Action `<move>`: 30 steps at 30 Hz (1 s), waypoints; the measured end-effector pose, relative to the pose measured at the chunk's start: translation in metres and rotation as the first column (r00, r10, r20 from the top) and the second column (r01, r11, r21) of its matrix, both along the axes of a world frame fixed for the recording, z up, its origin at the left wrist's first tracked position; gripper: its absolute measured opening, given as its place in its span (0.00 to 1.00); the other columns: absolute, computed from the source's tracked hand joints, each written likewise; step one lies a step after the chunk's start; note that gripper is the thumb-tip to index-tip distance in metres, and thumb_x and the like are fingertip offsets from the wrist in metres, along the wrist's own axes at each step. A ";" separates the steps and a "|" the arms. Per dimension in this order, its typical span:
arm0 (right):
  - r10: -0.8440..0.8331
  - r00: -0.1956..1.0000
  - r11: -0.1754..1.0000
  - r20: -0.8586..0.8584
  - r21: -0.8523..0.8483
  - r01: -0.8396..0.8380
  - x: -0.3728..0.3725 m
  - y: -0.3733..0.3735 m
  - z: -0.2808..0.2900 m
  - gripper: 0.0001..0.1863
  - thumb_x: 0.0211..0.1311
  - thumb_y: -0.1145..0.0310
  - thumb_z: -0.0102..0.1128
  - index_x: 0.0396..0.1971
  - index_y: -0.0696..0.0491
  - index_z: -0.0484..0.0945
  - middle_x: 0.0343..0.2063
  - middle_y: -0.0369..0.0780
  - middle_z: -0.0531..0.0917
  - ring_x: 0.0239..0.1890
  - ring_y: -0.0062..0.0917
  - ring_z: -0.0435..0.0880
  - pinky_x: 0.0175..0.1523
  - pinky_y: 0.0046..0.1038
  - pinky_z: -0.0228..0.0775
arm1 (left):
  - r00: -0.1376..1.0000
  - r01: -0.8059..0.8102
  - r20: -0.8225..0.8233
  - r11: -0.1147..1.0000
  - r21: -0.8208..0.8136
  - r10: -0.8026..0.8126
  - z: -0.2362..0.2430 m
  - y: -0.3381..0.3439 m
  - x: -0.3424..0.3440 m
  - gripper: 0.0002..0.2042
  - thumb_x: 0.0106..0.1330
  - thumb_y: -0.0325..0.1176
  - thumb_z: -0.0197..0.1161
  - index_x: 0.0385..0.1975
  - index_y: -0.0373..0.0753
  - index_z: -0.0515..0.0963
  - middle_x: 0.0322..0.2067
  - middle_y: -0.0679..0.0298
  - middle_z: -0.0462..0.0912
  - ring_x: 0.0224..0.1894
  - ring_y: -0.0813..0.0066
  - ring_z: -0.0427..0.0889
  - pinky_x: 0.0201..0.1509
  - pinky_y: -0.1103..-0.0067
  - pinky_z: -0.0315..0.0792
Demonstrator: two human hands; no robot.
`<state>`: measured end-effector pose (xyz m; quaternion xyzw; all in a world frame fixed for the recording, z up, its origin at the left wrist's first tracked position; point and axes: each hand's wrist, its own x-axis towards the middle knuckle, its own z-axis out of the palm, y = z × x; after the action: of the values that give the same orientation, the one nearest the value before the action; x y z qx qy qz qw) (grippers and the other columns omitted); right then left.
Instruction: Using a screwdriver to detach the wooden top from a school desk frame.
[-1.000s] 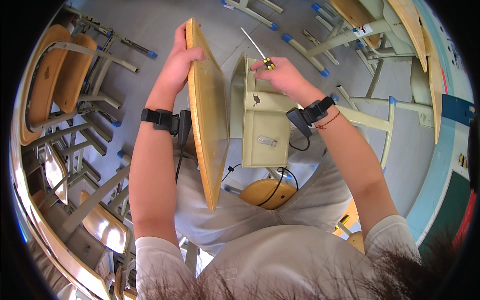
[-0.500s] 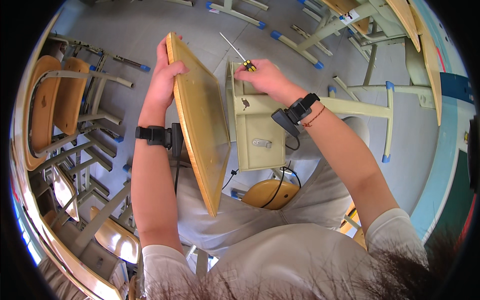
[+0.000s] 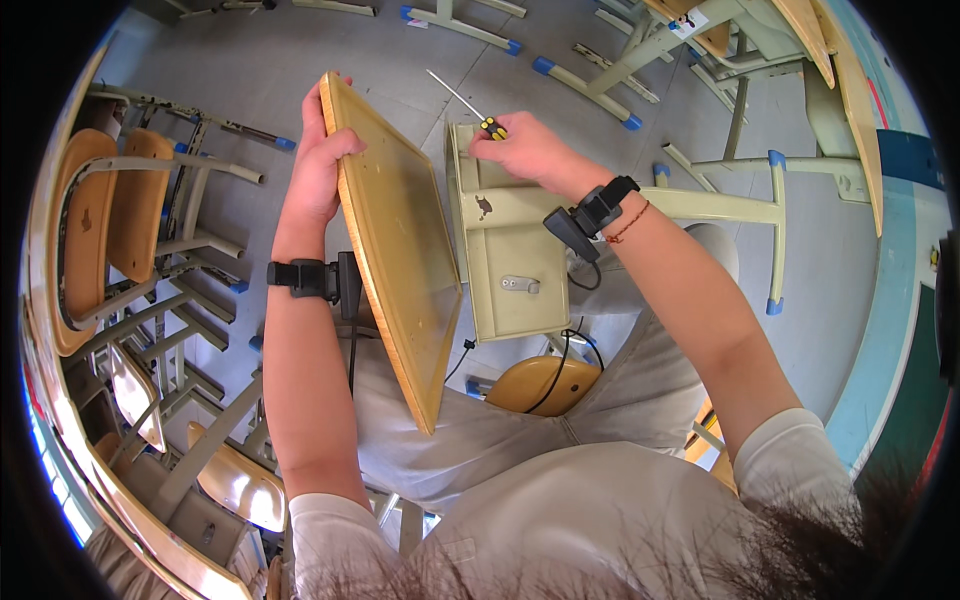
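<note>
My left hand (image 3: 325,155) grips the far left edge of a wooden desktop (image 3: 395,250), which stands steeply on edge between my arms. Its thumb lies over the rim, while most of the other fingers are hidden behind the board. A screwdriver (image 3: 494,128) with a yellow and black handle is held in my right hand (image 3: 530,152), its thin shaft pointing away to the far left. Below that hand is a cream metal desk frame (image 3: 520,270) with a small metal bracket on its near part. The board leans alongside the frame's left side.
Chairs with wooden seats and backs (image 3: 85,220) stand at the left. More desks with blue-capped legs (image 3: 590,95) are at the far side and right. Black cables (image 3: 568,365) hang near my lap, above a wooden seat (image 3: 540,388) between my legs.
The whole view has shifted slightly. My left hand still holds the desktop and my right hand still holds the screwdriver, both in nearly the same pose.
</note>
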<state>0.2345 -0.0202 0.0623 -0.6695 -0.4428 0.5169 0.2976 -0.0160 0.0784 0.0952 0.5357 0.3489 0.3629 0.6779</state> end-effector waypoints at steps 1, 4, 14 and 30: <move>0.006 1.000 1.000 0.006 -0.003 -0.006 0.002 -0.001 0.002 0.09 0.59 0.63 0.65 0.30 0.53 0.80 0.20 0.26 0.70 0.20 0.11 0.60 0.24 0.21 0.50 | 1.000 -0.001 0.000 1.000 0.000 0.001 0.000 0.000 -0.001 0.40 0.50 0.27 0.55 0.70 0.42 0.54 0.67 0.60 0.59 0.61 0.63 0.65 0.63 0.73 0.67; 0.017 1.000 1.000 0.026 0.018 -0.017 0.011 -0.005 0.007 0.09 0.60 0.63 0.65 0.31 0.54 0.79 0.20 0.26 0.70 0.20 0.11 0.60 0.24 0.21 0.51 | 1.000 -0.001 0.007 1.000 0.006 0.001 -0.002 0.001 -0.001 0.40 0.50 0.27 0.55 0.70 0.41 0.54 0.67 0.60 0.59 0.62 0.63 0.65 0.63 0.73 0.67; -0.104 0.953 0.986 0.283 -0.093 0.135 0.144 0.037 -0.015 0.15 0.54 0.61 0.67 0.28 0.59 0.79 0.20 0.35 0.76 0.19 0.17 0.70 0.23 0.25 0.61 | 0.999 0.000 0.035 1.000 -0.015 0.001 0.007 -0.001 0.006 0.41 0.49 0.26 0.54 0.70 0.41 0.53 0.69 0.58 0.57 0.62 0.61 0.66 0.65 0.70 0.66; 0.484 0.515 0.851 0.708 -0.244 -0.465 0.124 0.201 -0.159 0.20 0.51 0.59 0.66 0.37 0.61 0.85 0.38 0.52 0.87 0.44 0.46 0.86 0.50 0.41 0.78 | 0.999 -0.018 -0.046 0.999 -0.038 0.016 0.015 -0.009 0.031 0.51 0.45 0.36 0.64 0.74 0.38 0.47 0.73 0.54 0.51 0.72 0.60 0.58 0.74 0.66 0.54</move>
<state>0.3589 0.1808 -0.0962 -0.6773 -0.6840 0.2612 -0.0713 0.0146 0.0690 0.1100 0.5279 0.3759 0.3494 0.6767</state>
